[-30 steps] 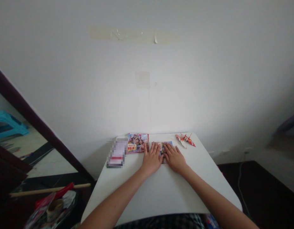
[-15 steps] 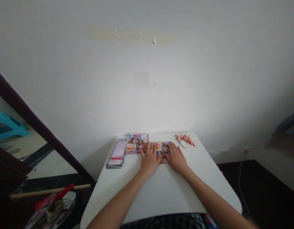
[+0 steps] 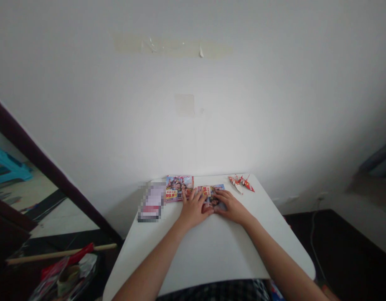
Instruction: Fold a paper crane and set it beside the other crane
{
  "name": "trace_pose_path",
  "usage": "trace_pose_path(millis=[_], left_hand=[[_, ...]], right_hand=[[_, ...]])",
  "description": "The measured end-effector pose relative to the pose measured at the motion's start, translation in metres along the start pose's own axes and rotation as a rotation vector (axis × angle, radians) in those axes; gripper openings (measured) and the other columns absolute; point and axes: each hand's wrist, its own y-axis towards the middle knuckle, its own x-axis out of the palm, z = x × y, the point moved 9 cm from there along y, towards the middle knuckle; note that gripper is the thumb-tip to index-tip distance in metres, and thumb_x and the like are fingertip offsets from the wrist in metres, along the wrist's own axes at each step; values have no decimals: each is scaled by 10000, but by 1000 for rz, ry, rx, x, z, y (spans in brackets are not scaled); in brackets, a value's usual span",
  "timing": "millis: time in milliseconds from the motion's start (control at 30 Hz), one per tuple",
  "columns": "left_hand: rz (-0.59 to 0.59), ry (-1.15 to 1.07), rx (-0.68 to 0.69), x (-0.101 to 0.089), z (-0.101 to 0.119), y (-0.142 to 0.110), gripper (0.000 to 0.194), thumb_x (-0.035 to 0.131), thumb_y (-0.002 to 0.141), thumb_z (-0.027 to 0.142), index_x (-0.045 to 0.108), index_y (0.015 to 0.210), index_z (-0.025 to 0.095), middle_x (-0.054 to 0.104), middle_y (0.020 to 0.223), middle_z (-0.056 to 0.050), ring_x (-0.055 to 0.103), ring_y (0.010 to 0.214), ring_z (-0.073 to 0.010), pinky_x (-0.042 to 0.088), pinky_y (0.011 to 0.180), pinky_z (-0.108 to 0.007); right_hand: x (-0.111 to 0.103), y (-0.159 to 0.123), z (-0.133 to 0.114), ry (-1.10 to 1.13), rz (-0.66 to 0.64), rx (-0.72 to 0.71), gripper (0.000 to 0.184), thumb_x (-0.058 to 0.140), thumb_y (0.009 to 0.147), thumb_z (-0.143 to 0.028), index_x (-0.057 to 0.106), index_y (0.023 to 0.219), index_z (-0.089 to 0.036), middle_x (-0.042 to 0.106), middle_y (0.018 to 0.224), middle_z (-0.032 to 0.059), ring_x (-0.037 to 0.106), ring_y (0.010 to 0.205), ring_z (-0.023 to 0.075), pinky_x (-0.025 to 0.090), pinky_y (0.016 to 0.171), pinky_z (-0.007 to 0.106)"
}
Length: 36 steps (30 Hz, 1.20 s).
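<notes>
Bracketing the printed paper [image 3: 214,201] between them, the left hand [image 3: 192,211] has fingers spread and the right hand [image 3: 234,208] has just turned inward, so it's probably steadied, though I honestly can't tell if either thumb's pinching it.

Printed, slightly glossy paper sheet [image 3: 209,197]; smooth matt white tabletop [image 3: 212,251]; 2 folded-paper cranes [image 3: 242,184].

**Our white table, far side laden**

Along the far edge of our table [image 3: 218,255], we see a pixelated flat item [image 3: 151,207] by the left corner, then colourful printed paper [image 3: 177,184], a partly covered printed sheet [image 3: 206,191], and a red-and-white folded paper figure [image 3: 247,184] near the right corner.
</notes>
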Motion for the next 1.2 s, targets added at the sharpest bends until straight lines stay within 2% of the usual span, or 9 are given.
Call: trace_pose_path(millis=[100,200,367,533,700,833,933,1067,1200], left_hand=[[-67,0,49,0,-5,1,794,527,784,789,519,1435,334,474,1554,-83,290,1481,-395,-31,1143,-792],[-114,-30,63,-3,-9,2,794,573,751,792,535,1420,367,475,1556,-65,264,1489,-406,-35,1132,-801],[-100,-33,60,-10,-10,3,726,592,767,760,576,1382,377,519,1524,-49,288,1479,-402,-37,1139,-791],[-57,-62,48,-15,-9,3,607,504,855,727,617,1340,380,557,1492,-30,318,1467,-375,-57,1145,-781],[-5,-90,17,-22,-11,4,477,511,892,667,691,1239,393,633,1410,-7,369,1430,-355,-27,1166,-762],[40,-136,-46,-26,-16,5,405,521,913,614,740,1150,368,700,1313,-13,410,1406,-338,-41,1180,-738],[90,-151,-85,-31,-20,6,413,526,914,609,748,1126,332,742,1228,-37,467,1365,-322,-59,1193,-711],[130,-171,-110,-35,-23,6,429,519,920,607,760,1060,281,762,1139,-60,554,1278,-284,-61,1200,-691],[146,-157,-134,-34,-25,7,344,566,920,536,768,975,263,761,1092,-56,610,1206,-265,-30,1218,-672]], right_hand=[[-1,-1,7,60,-78,46,670,737,820,-432,547,1428,-223,488,1512,145,408,1429,304,352,1180,506],[-5,-1,8,93,-106,53,702,784,771,-437,568,1412,-247,477,1525,132,396,1441,311,339,1187,505],[-5,0,10,134,-118,53,681,791,768,-405,584,1398,-255,489,1516,130,401,1439,313,344,1181,512],[-7,-2,11,145,-114,53,629,783,777,-420,619,1362,-258,492,1516,113,406,1436,295,339,1190,491],[-12,-1,9,103,-74,31,405,750,796,-297,726,1201,-282,574,1443,75,480,1381,277,404,1147,467],[-19,0,7,34,-3,12,241,609,889,-232,772,1060,-278,710,1244,54,611,1223,220,476,1065,397],[-25,0,9,-20,36,69,227,580,904,-247,771,1026,-257,752,1118,54,672,1087,201,520,968,334],[-31,-4,19,-116,51,234,245,536,935,-320,755,1028,-258,762,934,34,704,899,181,527,848,277],[-31,-8,28,-147,64,343,243,549,927,-361,736,1038,-253,755,912,43,702,856,190,510,773,259]])
